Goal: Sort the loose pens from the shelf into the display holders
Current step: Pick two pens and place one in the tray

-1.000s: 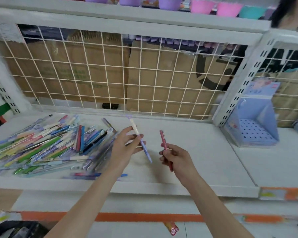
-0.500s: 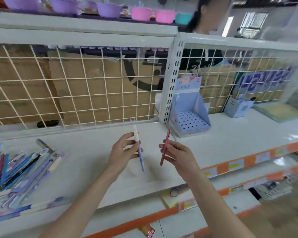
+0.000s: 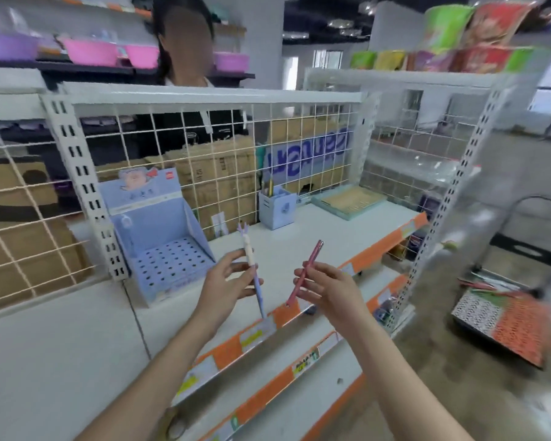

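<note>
View shifted rightward; loose pen pile no longer seen. Purple pen [image 3: 254, 272] pinched in left hand [image 3: 225, 286], red pen [image 3: 303, 272] gripped in right hand [image 3: 326, 289] (both held above the shelf [image 3: 315, 246]). Perforated display holder [image 3: 164, 243] stood just left; small pen cup [image 3: 276, 205] behind.

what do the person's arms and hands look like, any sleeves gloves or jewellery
Both forearms are bare as far as the frame shows, with no sleeves in view. The left hand and right hand wear no gloves, and no rings, watch or bracelet can be seen on them.
</note>
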A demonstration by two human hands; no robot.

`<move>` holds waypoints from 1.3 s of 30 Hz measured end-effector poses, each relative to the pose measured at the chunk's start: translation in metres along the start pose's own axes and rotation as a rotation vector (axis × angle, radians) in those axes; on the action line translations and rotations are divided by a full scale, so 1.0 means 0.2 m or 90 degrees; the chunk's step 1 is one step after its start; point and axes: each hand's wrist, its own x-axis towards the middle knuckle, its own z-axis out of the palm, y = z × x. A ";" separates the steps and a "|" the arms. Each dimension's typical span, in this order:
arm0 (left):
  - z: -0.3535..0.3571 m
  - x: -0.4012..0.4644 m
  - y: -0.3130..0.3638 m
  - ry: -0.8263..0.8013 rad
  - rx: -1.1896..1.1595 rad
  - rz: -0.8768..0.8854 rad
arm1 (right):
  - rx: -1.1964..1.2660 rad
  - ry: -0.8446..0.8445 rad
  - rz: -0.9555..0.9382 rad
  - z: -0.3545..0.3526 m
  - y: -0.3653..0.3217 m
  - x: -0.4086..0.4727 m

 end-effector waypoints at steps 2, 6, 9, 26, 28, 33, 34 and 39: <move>0.17 0.08 -0.02 -0.018 -0.011 -0.005 | 0.011 0.021 -0.003 -0.15 -0.08 0.06; 0.45 0.22 -0.06 -0.050 -0.023 -0.020 | 0.026 0.039 -0.002 -0.39 -0.19 0.15; 0.60 0.31 -0.09 -0.080 -0.013 -0.030 | -0.006 0.039 0.000 -0.53 -0.22 0.21; 1.06 1.15 -0.27 -0.060 -0.010 -0.043 | -0.097 0.077 0.003 -0.88 -0.50 1.05; 1.09 1.27 -0.28 -0.041 -0.014 -0.041 | -0.133 0.066 0.002 -0.91 -0.55 1.20; 1.17 1.49 -0.33 -0.004 -0.026 -0.053 | -0.191 0.063 0.003 -1.01 -0.61 1.50; 1.18 1.51 -0.34 0.000 -0.025 -0.056 | -0.199 0.062 0.009 -1.03 -0.62 1.55; 1.21 1.60 -0.36 0.052 -0.023 -0.069 | -0.255 0.047 0.020 -1.10 -0.67 1.82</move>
